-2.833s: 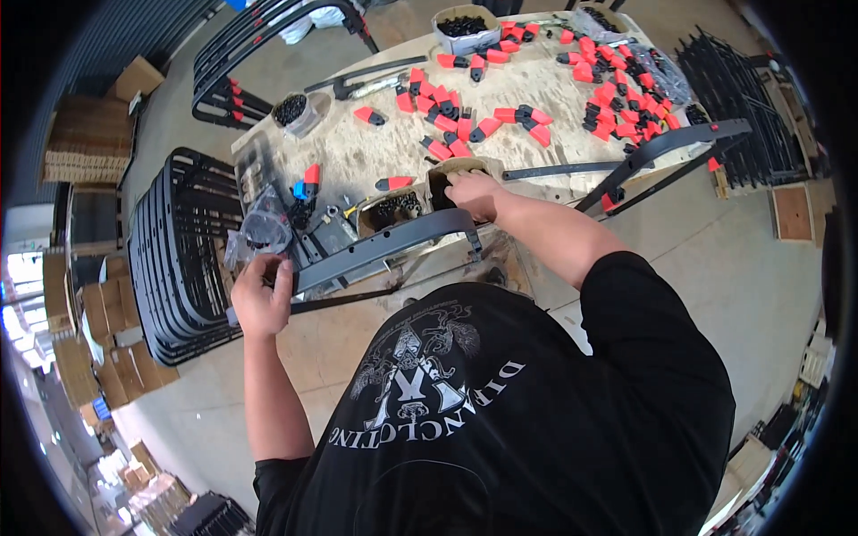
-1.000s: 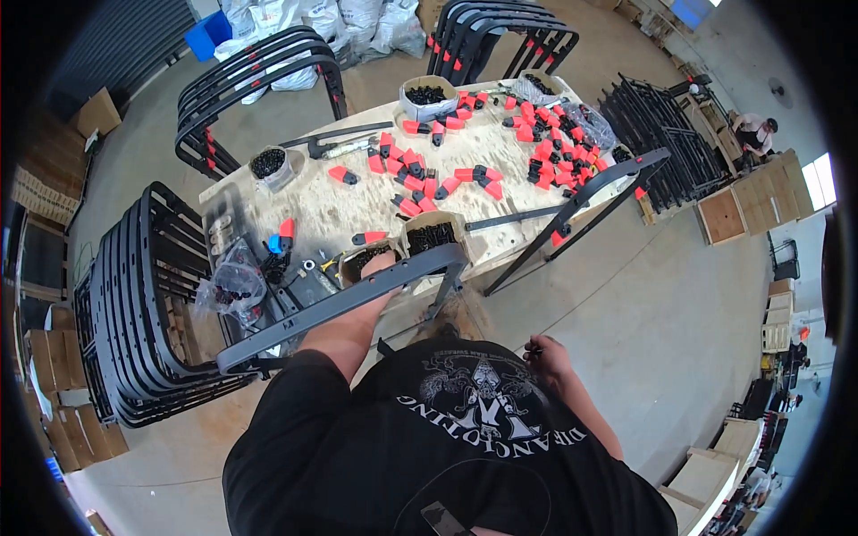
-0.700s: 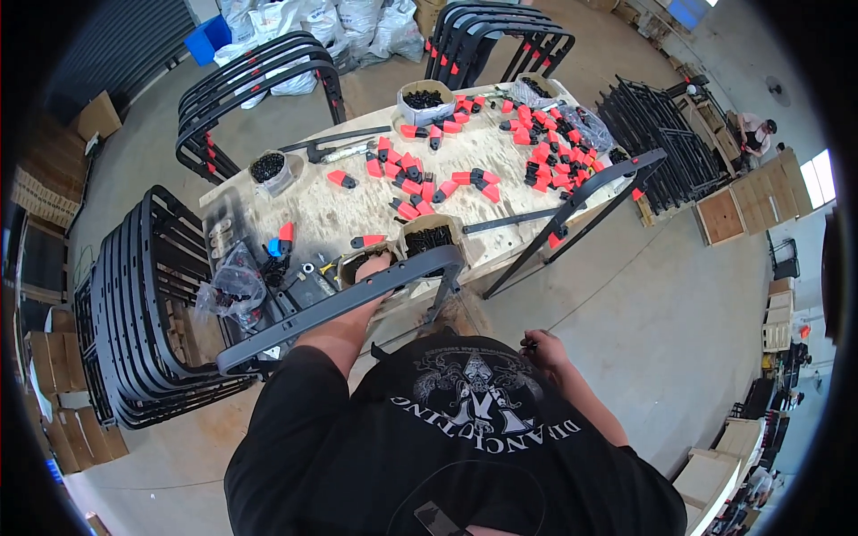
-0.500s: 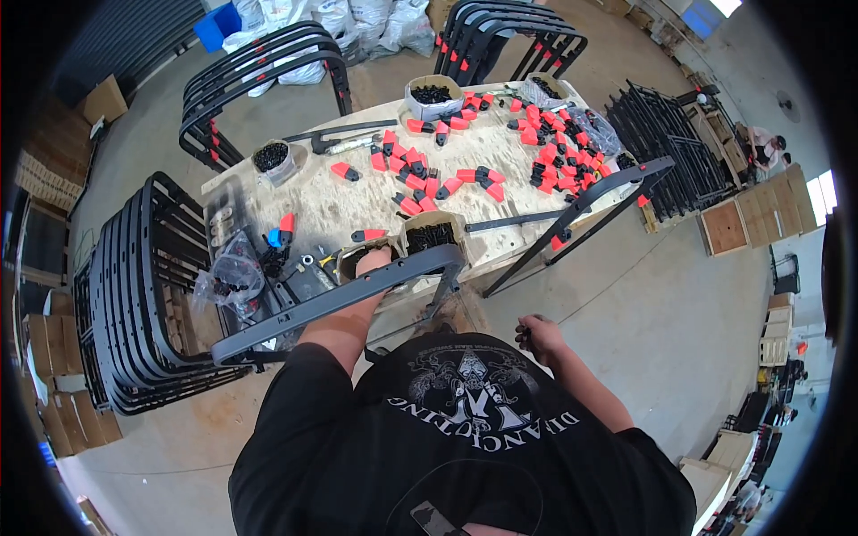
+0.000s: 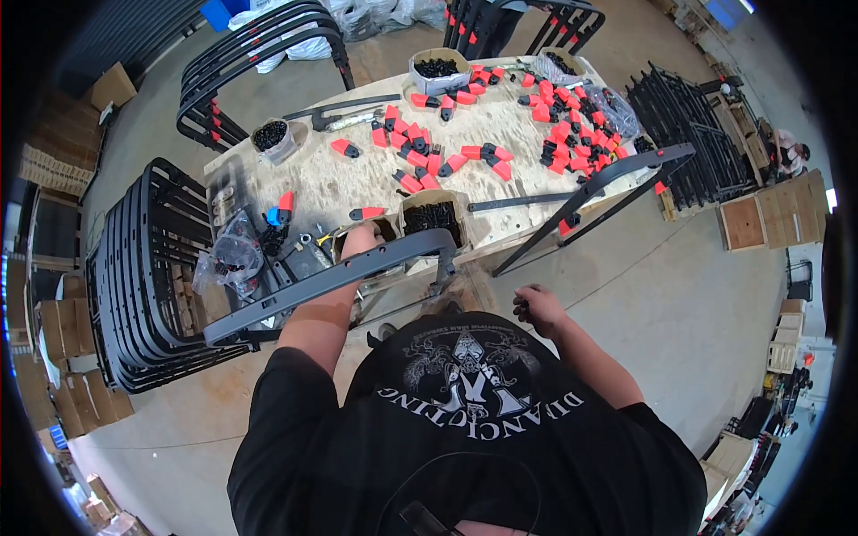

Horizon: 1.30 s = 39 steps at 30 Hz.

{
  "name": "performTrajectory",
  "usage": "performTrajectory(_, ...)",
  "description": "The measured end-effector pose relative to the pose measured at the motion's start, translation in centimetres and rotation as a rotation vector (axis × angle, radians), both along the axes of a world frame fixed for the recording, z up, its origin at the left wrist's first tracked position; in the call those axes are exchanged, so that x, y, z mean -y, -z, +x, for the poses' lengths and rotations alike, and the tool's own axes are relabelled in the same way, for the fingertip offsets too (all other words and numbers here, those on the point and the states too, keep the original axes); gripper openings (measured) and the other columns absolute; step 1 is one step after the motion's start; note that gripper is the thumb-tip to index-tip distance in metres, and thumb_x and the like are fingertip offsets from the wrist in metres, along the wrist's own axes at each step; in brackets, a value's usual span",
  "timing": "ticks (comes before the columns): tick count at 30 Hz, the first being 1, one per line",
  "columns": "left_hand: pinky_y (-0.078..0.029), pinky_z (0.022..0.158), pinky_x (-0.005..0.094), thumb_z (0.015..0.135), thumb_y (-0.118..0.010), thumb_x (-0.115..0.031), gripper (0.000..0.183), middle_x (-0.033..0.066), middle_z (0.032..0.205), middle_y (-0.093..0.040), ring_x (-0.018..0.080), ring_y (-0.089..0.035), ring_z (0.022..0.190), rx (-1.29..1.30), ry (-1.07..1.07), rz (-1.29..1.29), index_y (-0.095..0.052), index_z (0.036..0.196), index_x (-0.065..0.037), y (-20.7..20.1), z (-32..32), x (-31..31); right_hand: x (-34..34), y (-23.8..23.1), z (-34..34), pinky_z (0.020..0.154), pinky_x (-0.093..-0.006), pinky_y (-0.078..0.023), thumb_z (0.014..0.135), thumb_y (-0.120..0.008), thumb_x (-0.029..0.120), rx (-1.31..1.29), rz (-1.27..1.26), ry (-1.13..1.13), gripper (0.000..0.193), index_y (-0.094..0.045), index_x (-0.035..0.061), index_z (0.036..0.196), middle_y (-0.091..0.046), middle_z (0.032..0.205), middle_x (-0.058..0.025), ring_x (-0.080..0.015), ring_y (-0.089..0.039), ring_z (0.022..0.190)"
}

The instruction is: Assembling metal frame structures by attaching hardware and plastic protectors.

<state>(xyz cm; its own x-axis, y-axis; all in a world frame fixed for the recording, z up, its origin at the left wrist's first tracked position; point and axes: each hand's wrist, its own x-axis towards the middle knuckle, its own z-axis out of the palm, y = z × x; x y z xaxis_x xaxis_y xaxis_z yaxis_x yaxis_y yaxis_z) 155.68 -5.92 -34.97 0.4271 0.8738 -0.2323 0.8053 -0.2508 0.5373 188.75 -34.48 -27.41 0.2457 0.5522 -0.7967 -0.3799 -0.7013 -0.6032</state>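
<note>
My left hand (image 5: 361, 239) reaches past a black metal frame (image 5: 322, 287) into a small box at the table's near edge. Its fingers are hidden inside the box. Right beside it stands an open cardboard box (image 5: 433, 214) full of small black parts, perhaps bolts. The frame lies across my left forearm, its curved corner close to that box. My right hand (image 5: 538, 308) hangs in front of my body over the floor, fingers curled in; whatever it may hold is too small to name. A red-and-black plastic piece (image 5: 367, 213) lies just beyond my left hand.
Many red-and-black pieces (image 5: 572, 134) are spread over the wooden table (image 5: 313, 192). Boxes of black parts (image 5: 438, 68) stand along its far side. Stacked black frames (image 5: 147, 277) rise at the left. Another frame (image 5: 594, 189) leans on the right edge. A person (image 5: 791, 154) is far right.
The view has shifted a little, so the table sits slightly higher. My left hand stays in the small box; my right hand's fingers look more curled.
</note>
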Motion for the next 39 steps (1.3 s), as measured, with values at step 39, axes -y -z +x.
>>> performTrajectory(39,-0.048,0.073,0.0269,0.092,-0.064,0.003,0.002,0.008,0.089,-0.066,0.0138,-0.059,0.077,0.814,-0.231,0.576,-0.064,0.093,0.002,-25.1,-7.8,8.3,-20.1,0.6,6.0,0.065,-0.0414,-0.053,0.088,-0.073,0.046,0.772,0.245,-0.266,0.044,-0.069,0.0031,0.098,-0.069,0.079,-0.012,-0.0258,-0.066,0.072)
